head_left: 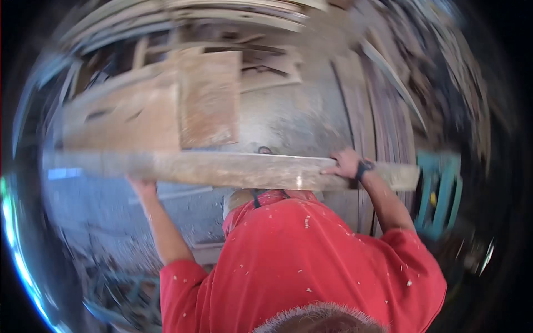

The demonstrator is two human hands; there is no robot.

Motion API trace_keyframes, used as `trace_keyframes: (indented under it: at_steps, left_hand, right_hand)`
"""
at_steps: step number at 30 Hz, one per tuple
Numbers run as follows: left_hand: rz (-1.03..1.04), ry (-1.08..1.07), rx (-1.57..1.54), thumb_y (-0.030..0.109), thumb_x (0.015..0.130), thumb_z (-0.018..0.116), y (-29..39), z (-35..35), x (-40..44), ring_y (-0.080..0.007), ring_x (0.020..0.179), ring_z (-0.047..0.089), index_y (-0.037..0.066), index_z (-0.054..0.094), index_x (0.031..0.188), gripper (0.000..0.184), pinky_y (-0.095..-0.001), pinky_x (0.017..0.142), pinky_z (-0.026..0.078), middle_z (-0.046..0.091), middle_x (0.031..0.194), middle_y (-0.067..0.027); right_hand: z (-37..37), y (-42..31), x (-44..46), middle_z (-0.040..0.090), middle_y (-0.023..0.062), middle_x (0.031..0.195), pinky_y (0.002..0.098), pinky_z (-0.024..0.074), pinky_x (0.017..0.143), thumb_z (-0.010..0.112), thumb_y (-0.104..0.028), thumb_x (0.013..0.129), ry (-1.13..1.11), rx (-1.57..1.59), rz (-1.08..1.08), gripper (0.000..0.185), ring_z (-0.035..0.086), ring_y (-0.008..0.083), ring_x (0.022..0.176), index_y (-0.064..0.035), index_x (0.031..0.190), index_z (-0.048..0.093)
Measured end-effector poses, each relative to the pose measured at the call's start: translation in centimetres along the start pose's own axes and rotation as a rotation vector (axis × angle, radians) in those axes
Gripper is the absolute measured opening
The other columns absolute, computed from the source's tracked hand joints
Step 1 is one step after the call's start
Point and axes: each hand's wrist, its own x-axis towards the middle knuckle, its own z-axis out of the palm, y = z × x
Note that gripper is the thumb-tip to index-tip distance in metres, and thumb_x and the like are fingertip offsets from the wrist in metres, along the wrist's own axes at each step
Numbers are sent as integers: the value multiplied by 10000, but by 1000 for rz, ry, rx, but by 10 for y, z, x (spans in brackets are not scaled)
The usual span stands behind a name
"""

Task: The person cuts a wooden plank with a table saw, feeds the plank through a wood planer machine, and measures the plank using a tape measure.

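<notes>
A: Nearest the camera?
B: Hair (322, 324), bottom centre. Then the red shirt (300, 250), biggest item, pale flecks on it.

A: Main thing?
B: Long board (239, 171), mid-frame, in front of the torso. Long axis runs side to side, roughly level, dipping slightly to the right. Right end points at the teal frame (438, 194), right of frame. Left end smears out at the far left; can't tell exactly where it stops.

A: Around it?
B: Wide brown panel (122, 114) upper left, smaller panel (214, 100) just beside it, both above the board in view. Grey floor (277, 114) beyond.

A: Hands?
B: Right hand (347, 163), right of centre: gripping over the upper edge, fingers on the face, dark band (363, 168) at the wrist. Left hand (143, 186), left of centre: at the lower edge, apparently bearing it from underneath. Fingers mostly hidden, so can't tell how closed.

A: Step?
B: My read: board held up crosswise, two-handed. Blur suggests motion, maybe just the head's.

A: What does a move from here call for?
B: Both hands working together, board kept level, ends minded; right end's near that teal frame.
</notes>
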Motion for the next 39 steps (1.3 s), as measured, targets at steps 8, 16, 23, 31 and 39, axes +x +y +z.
trace_keyframes:
  at_steps: [8,16,23,31,39]
  left_hand:
    - [36,166,134,709,938,343,-33,23,5,-362,1447,309,133,296,1549,841,-543,1190,253,305,1591,-127]
    - [42,141,102,816,879,291,-94,74,-65,-387,1467,256,175,254,1568,941,-625,1167,230,261,1611,-119]
    - [-21,64,-97,883,822,304,-174,99,-139,-380,1478,223,205,224,1576,1017,-622,1170,221,221,1624,-107]
    - [118,-29,23,931,768,329,-211,178,-177,-362,1438,321,209,316,1544,1060,-590,1153,282,314,1592,-79]
    - [211,-187,26,927,743,397,-234,245,-189,-358,1159,592,92,551,1320,1027,-543,1014,473,614,1267,-136]
  right_hand:
    - [24,14,-4,696,205,866,498,526,789,628,-788,713,130,80,85,781,672,416,869,-43,937,690]
    - [33,75,-44,578,127,832,434,437,744,724,-693,681,501,90,-35,666,575,343,849,-54,819,598]
    - [61,192,-70,599,197,908,482,462,805,808,-637,631,368,79,121,717,592,414,918,-34,939,573]
    - [89,269,-54,630,199,908,491,493,804,869,-505,595,350,227,271,643,616,410,921,-40,930,576]
    - [114,319,-60,636,163,944,473,465,822,866,-494,602,605,282,267,624,601,377,943,-57,948,585]
